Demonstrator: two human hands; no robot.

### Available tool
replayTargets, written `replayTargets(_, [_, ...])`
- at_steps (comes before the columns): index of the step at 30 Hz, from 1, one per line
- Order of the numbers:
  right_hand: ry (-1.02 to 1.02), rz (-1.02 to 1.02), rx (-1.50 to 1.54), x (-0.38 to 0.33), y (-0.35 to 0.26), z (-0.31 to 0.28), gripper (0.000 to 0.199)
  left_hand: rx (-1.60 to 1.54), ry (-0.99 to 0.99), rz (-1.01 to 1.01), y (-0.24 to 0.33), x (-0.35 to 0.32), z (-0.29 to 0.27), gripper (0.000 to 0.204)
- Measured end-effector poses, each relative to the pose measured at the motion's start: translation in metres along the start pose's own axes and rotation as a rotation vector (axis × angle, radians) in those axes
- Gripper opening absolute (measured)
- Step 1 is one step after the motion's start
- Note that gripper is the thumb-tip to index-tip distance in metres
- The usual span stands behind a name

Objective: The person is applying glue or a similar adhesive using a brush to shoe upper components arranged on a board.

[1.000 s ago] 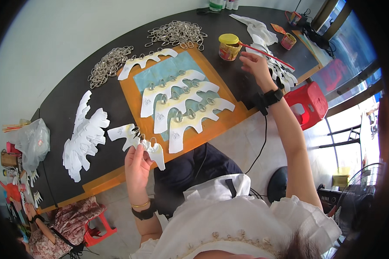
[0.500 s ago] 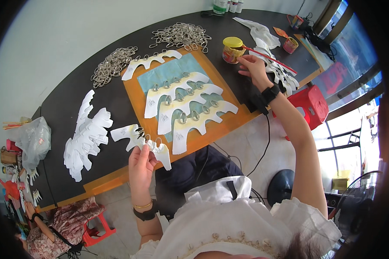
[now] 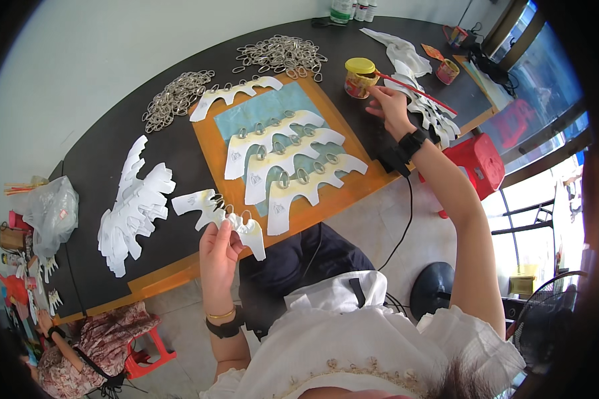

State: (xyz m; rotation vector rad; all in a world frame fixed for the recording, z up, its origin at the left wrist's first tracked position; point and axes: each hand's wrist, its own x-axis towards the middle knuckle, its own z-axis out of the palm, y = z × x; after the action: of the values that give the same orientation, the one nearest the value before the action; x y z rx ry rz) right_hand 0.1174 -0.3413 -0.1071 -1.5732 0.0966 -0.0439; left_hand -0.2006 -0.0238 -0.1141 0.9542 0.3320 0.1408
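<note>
My left hand [image 3: 219, 251] pinches a white scalloped cutout [image 3: 248, 234] with thin metal rings along its upper edge, held over the table's front edge. At the far right, my right hand [image 3: 391, 108] reaches to the side of a printed tub [image 3: 359, 83] with a yellow top. Its thumb and fingertips come together at the tub's rim; anything between them is too small to make out. On an orange-edged board [image 3: 208, 153] with a blue sheet [image 3: 273, 103], several similar cutouts [image 3: 313, 179] lie in rows, oval metal rings [image 3: 303, 175] standing along their yellowed edges.
Piles of metal rings [image 3: 283, 54] lie at the back. A heap of white cutouts [image 3: 136, 209] sits at left. A red stick [image 3: 416, 91] slants beside the tub over more cutouts [image 3: 429, 116]. Another person's arm [image 3: 66, 349] shows at lower left; a red stool [image 3: 476, 163] stands at right.
Almost nothing differs. The whole view has shifted slightly; both hands keep their places at the cutout and the tub.
</note>
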Motion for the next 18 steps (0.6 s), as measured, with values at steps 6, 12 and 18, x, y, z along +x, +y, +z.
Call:
replayTargets(6, [-0.128,0.145,0.063,-0.015,-0.002,0.001,0.021,-0.014,-0.017,0.001,-0.001,0.000,-0.002,0.016])
replayTargets(12, [-0.171,0.088,0.093,-0.031,-0.014,-0.007,0.022,-0.014,-0.040,0.012,-0.004,0.001,-0.007,0.017])
replayTargets(18, [-0.218,-0.086,0.082,-0.062,-0.046,-0.015,0.027,0.026,-0.038,0.041,-0.003,-0.001,-0.002,0.018])
